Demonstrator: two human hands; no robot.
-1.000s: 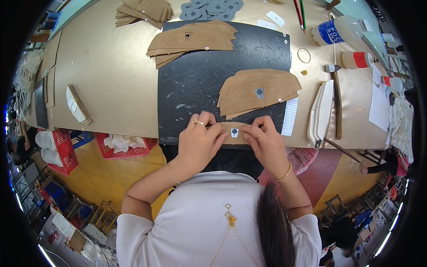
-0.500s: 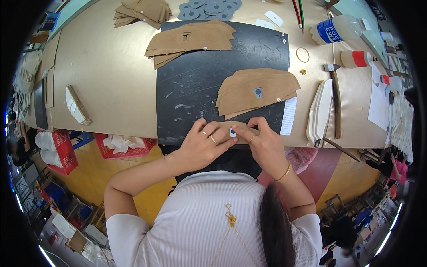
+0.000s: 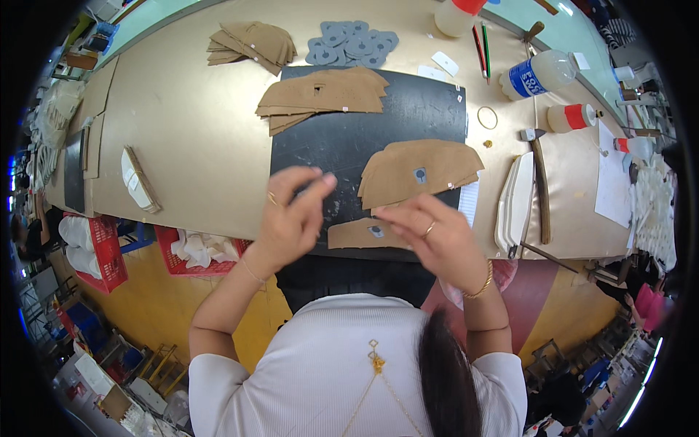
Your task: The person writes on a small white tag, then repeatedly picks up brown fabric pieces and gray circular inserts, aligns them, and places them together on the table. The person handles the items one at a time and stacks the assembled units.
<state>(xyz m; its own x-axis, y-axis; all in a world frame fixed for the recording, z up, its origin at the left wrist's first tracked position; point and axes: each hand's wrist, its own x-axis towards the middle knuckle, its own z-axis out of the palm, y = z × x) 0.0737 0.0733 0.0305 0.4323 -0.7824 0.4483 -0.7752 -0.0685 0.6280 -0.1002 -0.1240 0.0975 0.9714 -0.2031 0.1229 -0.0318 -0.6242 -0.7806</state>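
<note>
A brown curved piece [image 3: 351, 234] with a small grey patch [image 3: 375, 231] lies at the near edge of the black mat [image 3: 337, 148]. Over its right end is my right hand [image 3: 445, 240], index finger stretched leftward and thumb apart from it; whether it touches the piece is unclear. My left hand [image 3: 293, 218] is off to the left of the piece, raised over the mat, its fingers apart with nothing visible in them. Just beyond my right hand rests a fanned stack of similar brown pieces [image 3: 397, 182], the top one bearing a grey patch.
Another brown stack [image 3: 295, 93] has a cut-out hole; a third [image 3: 255, 42] fans out behind it. Grey tags [image 3: 357, 45] are heaped nearby. At right are white curved pieces [image 3: 514, 207], a hammer [image 3: 540, 186], pencils [image 3: 486, 51] and bottles [image 3: 540, 75]. Red baskets [image 3: 109, 255] stand below left.
Both hands were pressed together on the small piece; now they are apart. My left hand has moved up and left, my right hand slightly right, uncovering the piece. The view has shifted.
</note>
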